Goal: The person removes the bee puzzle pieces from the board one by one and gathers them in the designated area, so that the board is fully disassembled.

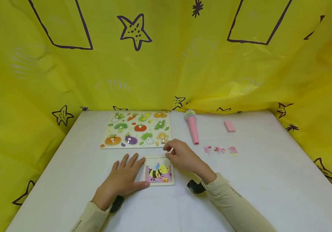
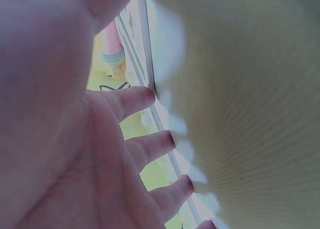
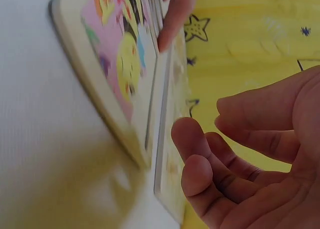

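A small jigsaw tray (image 1: 159, 184) with a light wooden rim holds a bee picture (image 1: 157, 173) on pink; a pale strip runs along its top. My left hand (image 1: 123, 178) lies spread at the tray's left side, thumb at the lower left corner and index fingertip at the upper left one. Over the tray's upper right corner hovers my right hand (image 1: 184, 158). Its fingers are loosely bent with nothing between them, as the right wrist view also shows. To its right, three pink jigsaw pieces (image 1: 219, 150) lie in a row.
Behind the tray lies a vegetable puzzle board (image 1: 138, 147) with knobbed pieces. A pink toy microphone (image 1: 193, 129) and a pink block (image 1: 229, 126) are at the back right. A yellow patterned curtain (image 1: 160, 71) encloses the white table (image 1: 270, 180).
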The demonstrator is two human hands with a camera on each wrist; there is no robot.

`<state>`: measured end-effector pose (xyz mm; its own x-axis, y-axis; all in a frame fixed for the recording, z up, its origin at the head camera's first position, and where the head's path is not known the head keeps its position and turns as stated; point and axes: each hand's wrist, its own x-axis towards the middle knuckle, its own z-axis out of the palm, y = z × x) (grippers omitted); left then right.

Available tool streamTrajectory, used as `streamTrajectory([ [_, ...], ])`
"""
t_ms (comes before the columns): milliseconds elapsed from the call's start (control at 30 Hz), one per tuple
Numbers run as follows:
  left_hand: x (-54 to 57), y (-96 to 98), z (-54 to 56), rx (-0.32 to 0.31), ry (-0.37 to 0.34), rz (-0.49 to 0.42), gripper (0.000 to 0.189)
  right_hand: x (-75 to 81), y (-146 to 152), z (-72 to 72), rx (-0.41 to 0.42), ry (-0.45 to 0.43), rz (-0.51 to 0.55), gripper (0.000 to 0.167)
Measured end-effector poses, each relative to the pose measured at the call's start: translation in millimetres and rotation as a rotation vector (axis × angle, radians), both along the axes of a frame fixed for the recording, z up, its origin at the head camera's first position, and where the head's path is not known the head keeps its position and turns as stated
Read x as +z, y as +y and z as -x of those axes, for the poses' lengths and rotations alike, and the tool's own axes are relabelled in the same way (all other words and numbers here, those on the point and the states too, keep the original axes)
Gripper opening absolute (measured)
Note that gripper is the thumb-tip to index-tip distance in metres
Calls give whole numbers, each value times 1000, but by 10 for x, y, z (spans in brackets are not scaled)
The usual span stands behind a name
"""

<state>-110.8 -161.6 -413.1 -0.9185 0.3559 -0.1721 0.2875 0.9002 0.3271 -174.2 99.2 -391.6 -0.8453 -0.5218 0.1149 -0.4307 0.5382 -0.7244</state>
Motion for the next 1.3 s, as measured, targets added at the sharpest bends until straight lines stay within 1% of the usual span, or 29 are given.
streamTrajectory([
  [100,9,1,3,0,3,6,92,-3,-143,-42,49,-17,-13,14],
  [167,18,0,0,-2,6,4,92,-18,-223,-64,86,-11,-24,14],
  [300,29,-4,-2,-11,11,-3,93,-57,-358,-100,151,29,-70,16],
  [400,31,-5,5,-16,16,-4,93,-82,-434,-124,169,62,-119,18],
  [633,24,-15,0,-17,23,-6,91,-125,-537,-218,144,58,-236,26],
  [733,25,-17,-10,-16,18,-14,92,-140,-563,-244,133,73,-293,28],
  [867,32,-15,-13,-16,22,-17,92,-126,-595,-249,130,84,-346,26],
  [1033,38,-14,-8,-15,28,-8,91,-109,-616,-244,140,77,-355,21],
  [1167,31,-11,-6,-10,24,-6,92,-129,-626,-242,147,65,-351,19],
  [1300,28,-5,-10,-6,18,-9,93,-151,-627,-242,145,64,-344,21],
])
